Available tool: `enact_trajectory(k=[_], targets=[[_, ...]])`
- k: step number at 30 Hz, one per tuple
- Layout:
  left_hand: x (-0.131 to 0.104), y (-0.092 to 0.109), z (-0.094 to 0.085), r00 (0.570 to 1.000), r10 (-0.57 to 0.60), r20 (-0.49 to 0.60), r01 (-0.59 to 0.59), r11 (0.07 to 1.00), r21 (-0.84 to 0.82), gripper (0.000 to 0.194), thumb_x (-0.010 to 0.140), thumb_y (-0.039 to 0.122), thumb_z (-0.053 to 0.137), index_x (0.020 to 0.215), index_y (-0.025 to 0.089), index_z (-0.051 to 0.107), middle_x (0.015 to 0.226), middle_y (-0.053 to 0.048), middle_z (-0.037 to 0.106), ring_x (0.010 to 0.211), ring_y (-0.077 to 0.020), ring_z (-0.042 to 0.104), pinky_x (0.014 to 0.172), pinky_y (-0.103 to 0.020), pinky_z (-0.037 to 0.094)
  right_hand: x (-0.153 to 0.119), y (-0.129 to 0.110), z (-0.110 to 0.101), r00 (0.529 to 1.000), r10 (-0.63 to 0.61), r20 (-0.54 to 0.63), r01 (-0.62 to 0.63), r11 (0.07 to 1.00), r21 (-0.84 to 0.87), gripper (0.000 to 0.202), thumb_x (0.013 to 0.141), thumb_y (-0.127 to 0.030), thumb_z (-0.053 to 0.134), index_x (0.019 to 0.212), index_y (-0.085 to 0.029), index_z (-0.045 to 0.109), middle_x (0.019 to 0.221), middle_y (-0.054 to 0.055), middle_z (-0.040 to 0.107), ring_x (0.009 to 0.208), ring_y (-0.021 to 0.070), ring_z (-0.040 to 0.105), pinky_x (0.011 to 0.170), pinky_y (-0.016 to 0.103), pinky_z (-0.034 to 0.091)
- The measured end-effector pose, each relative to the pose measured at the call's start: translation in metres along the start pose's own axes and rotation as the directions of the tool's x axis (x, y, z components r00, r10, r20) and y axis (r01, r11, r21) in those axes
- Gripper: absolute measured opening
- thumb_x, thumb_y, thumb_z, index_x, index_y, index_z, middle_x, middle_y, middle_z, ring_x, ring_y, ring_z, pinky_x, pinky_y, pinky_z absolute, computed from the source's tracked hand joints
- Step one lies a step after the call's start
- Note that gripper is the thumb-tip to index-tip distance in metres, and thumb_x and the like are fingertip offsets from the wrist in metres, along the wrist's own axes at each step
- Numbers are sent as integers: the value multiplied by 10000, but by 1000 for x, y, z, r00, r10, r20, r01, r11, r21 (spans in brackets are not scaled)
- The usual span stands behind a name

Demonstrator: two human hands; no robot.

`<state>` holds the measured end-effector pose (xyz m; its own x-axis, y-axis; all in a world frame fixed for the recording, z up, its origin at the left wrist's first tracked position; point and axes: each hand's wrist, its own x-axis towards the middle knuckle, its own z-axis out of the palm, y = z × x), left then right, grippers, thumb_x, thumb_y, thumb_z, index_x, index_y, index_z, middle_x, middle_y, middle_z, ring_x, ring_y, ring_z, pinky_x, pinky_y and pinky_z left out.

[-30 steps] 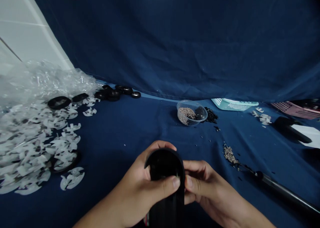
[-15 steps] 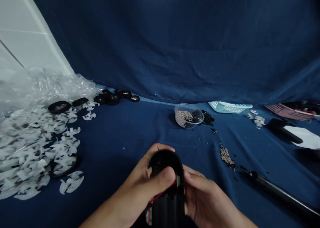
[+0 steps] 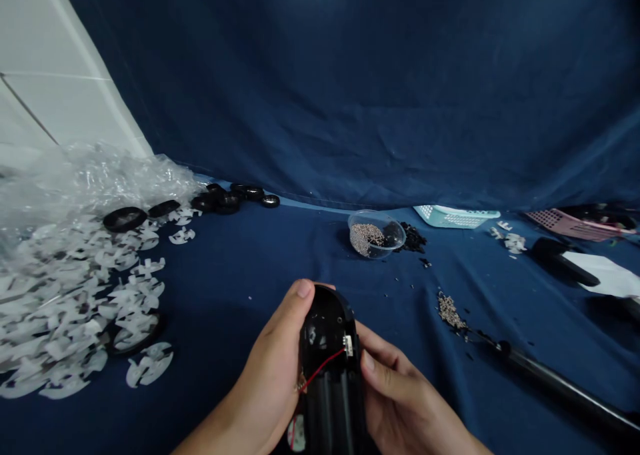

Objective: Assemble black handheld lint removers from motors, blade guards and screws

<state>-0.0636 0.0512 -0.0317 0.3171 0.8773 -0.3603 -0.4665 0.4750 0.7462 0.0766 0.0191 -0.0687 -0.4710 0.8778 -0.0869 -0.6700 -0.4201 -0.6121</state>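
Low in the middle of the head view, a black plastic housing with a rounded top end is held between both hands. A thin red wire crosses it to a small white connector near the right edge. My left hand wraps the housing's left side, its thumb at the upper rim. On the right side, my right hand grips with thumb and fingers. Part of a pale round piece shows at the lower left of the housing. The housing's underside is hidden.
White plastic parts are heaped at left, beside clear plastic wrap and black rings. A clear bowl holds screws. More screws lie by a black screwdriver. Blue and pink baskets stand behind.
My left thumb has moved from inside the housing's rounded end up to its left rim. The housing has tilted, so its inner face, connector and red wire show more.
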Motion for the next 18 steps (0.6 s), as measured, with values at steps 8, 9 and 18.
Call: enact_trajectory(k=[8,9,18], targets=[[-3,1,0,995,-7,100,-12,983,185,406,851,630,469,1004,257,513,781,-5,612,726,-193,595,645,-306,445,-1,1,-2,996,80,-47,-79,997,24,355,866,-432,597,1161,-235,618,1009,65,689,876,217,662,869,384,477],[-3,1,0,995,9,97,-30,976,217,392,856,620,472,995,256,522,787,-4,609,736,-191,593,658,-307,442,-2,1,-3,994,96,-51,-95,995,23,356,883,-463,562,1148,-233,623,985,65,694,860,218,664,867,392,478],[-2,1,4,997,25,71,-40,977,211,366,864,591,494,941,236,535,710,25,544,683,-157,552,631,-279,406,0,-2,-9,998,62,-1,-62,998,19,252,904,-310,562,1133,-230,630,1008,46,687,850,179,659,898,359,461]])
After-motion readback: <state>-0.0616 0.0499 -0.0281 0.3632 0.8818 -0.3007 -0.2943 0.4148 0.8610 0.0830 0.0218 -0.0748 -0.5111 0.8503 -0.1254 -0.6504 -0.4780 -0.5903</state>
